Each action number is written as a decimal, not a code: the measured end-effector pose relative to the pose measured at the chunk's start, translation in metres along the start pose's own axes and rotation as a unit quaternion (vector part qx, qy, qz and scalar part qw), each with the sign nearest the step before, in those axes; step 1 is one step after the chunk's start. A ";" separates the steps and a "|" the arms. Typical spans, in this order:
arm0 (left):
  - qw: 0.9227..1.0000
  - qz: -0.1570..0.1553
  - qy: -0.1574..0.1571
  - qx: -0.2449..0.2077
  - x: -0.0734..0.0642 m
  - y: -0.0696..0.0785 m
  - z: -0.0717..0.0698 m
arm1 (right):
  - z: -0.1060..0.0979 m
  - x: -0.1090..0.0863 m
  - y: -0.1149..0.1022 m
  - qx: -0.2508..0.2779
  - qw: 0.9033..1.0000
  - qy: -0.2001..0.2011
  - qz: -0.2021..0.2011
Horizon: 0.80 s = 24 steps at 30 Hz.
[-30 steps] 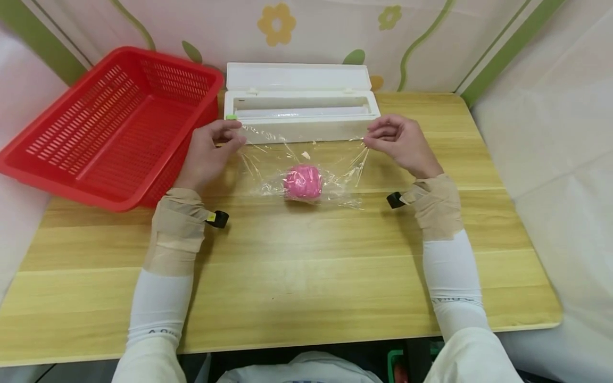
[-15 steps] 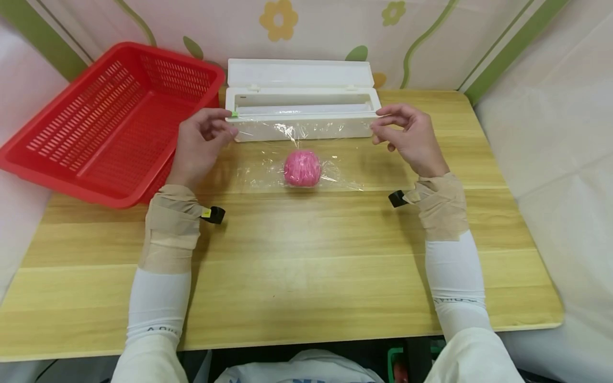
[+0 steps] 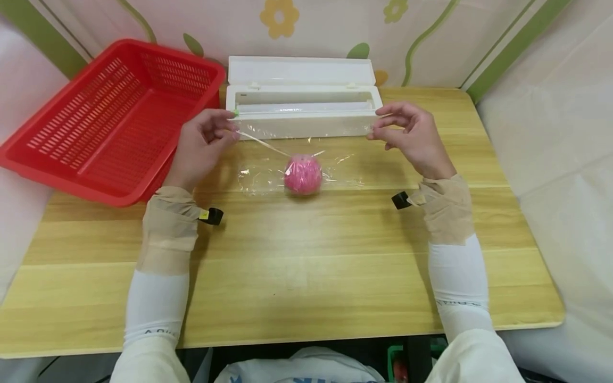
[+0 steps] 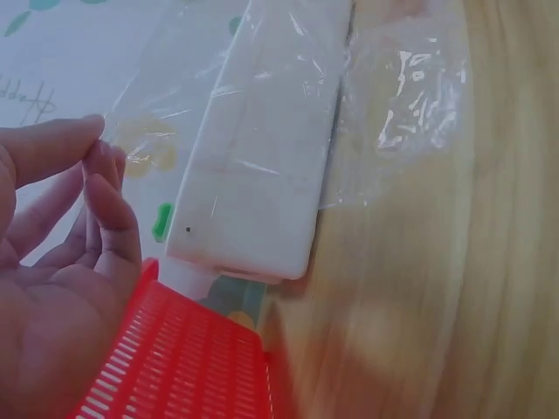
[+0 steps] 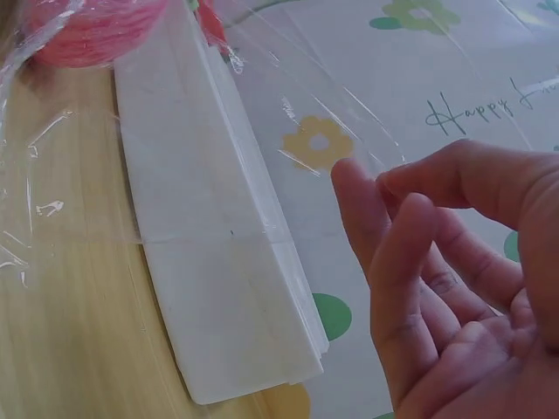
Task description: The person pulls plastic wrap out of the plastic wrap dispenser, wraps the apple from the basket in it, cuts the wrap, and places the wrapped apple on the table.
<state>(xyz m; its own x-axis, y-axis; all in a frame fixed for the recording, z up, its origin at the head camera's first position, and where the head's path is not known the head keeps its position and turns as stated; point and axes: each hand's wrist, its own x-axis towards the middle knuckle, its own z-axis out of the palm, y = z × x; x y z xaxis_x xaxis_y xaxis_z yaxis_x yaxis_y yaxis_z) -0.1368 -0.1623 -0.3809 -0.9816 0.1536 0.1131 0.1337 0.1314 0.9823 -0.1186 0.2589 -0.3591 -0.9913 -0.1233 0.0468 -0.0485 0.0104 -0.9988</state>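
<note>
A round pink ball [image 3: 303,174], looking like wound string, sits under or within a clear sheet of cling film [image 3: 261,180] in front of a white dispenser box. My left hand [image 3: 203,143] pinches the film's far left corner between thumb and fingers. On the other side my right hand [image 3: 413,139] pinches the far right corner. Between them the film spans the front of the box [image 3: 306,127]. The right wrist view shows the film meeting the fingertips [image 5: 356,179], and fine strands on the ball [image 5: 96,30]. Whether the ball touches the table is hard to tell.
The box's lid [image 3: 301,71] is raised, and a film roll [image 3: 306,107] lies inside. A green slider [image 4: 162,222] is at its left end. A red plastic basket [image 3: 119,197] stands close beside my left hand. Behind is a floral-printed sheet [image 3: 316,32].
My hands have moved slightly apart and away from me, drawing the film wider. The film around the ball has shifted, with a tight crease now running from my left fingers to the ball.
</note>
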 end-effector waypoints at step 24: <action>0.955 0.158 -0.104 0.229 -0.077 0.012 -0.022 | -0.001 -0.076 -0.001 -0.241 0.966 -0.078 -0.054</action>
<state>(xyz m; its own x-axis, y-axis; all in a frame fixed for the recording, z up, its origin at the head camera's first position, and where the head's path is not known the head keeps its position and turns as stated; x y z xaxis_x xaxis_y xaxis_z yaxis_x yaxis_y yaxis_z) -0.0624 -0.1946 -0.3748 -0.8410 0.4409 0.3135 0.5103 0.4540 0.7304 -0.0436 0.2693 -0.3614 -0.9487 -0.2964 0.1104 -0.2393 0.4444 -0.8633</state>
